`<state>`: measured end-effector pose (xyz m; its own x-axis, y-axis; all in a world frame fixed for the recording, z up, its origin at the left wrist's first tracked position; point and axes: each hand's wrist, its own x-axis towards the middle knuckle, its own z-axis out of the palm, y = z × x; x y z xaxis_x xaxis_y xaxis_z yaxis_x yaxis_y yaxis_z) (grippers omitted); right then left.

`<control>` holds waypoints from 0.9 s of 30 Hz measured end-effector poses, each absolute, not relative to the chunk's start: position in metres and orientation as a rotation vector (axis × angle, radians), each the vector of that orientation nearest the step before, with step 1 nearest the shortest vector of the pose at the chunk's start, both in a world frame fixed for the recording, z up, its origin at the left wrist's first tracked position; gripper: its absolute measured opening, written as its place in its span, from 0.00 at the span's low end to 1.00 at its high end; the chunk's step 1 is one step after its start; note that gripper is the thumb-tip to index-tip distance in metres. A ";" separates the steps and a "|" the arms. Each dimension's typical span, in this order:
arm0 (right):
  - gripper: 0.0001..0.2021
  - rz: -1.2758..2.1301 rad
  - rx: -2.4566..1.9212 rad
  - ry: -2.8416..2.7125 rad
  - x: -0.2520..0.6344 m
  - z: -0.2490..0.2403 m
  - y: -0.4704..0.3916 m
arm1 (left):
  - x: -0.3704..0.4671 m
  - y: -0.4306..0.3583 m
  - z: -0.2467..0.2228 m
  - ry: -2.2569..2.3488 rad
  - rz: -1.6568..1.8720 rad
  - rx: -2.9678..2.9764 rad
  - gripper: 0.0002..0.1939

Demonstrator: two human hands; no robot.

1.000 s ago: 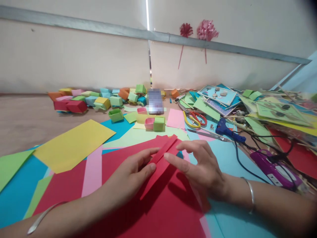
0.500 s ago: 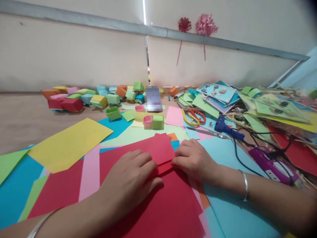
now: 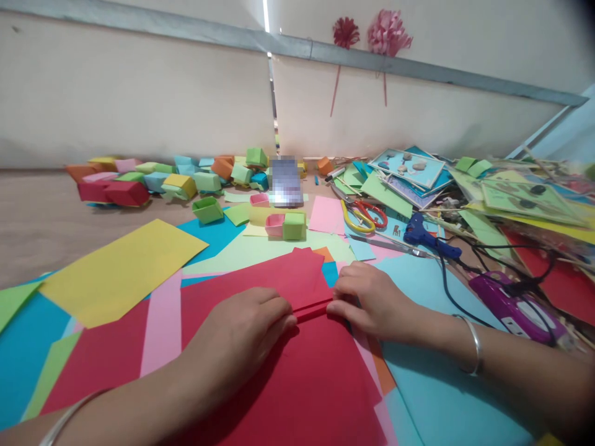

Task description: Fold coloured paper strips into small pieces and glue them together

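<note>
A red paper [image 3: 302, 279] with a narrow folded edge lies between my hands, over a larger red sheet [image 3: 307, 384]. My left hand [image 3: 246, 328] has its thumb and fingers closed on the left part of the fold. At the fold's right end, my right hand [image 3: 372, 303] pinches the paper between thumb and bent fingers. Just beyond the paper stand a small pink paper box [image 3: 274, 225] and a small green paper box [image 3: 294, 226], side by side.
Coloured sheets, one yellow [image 3: 125, 272], spread under and around my arms. Scissors [image 3: 360, 214], a blue glue gun [image 3: 430, 237] and a purple power strip [image 3: 515, 306] with cables lie at right. Several folded paper boxes [image 3: 127, 193] line the back left, near a phone [image 3: 286, 179].
My left thumb has come in against its fingers at the fold. My right hand has shifted slightly right along the edge, and the raised flap sits flatter. The view has moved a little.
</note>
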<state>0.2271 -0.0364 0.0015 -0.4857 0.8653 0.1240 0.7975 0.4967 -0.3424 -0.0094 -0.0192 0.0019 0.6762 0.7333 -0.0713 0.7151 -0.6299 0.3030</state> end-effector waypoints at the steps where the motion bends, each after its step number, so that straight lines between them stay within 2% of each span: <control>1: 0.12 0.362 -1.435 -2.455 0.226 0.003 -0.037 | -0.009 -0.019 0.002 1.165 0.085 2.571 0.15; 6: 0.12 0.351 -1.574 -2.440 0.224 0.006 -0.039 | -0.008 -0.019 -0.003 1.220 0.149 2.485 0.13; 13: 0.13 0.283 -1.673 -2.478 0.223 0.003 -0.037 | -0.007 -0.020 -0.005 1.218 0.099 2.527 0.14; 23: 0.12 0.309 -1.675 -2.416 0.224 0.003 -0.039 | -0.007 -0.020 -0.006 1.088 0.231 2.642 0.17; 27: 0.09 0.048 -1.537 -2.406 0.224 -0.003 -0.040 | -0.009 -0.019 -0.008 1.079 0.178 2.711 0.20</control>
<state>0.2237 -0.0397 -0.0032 -0.3916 0.8934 0.2200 0.8840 0.4317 -0.1795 -0.0087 -0.0192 -0.0082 0.7234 0.6897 0.0313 0.6634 -0.7069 0.2452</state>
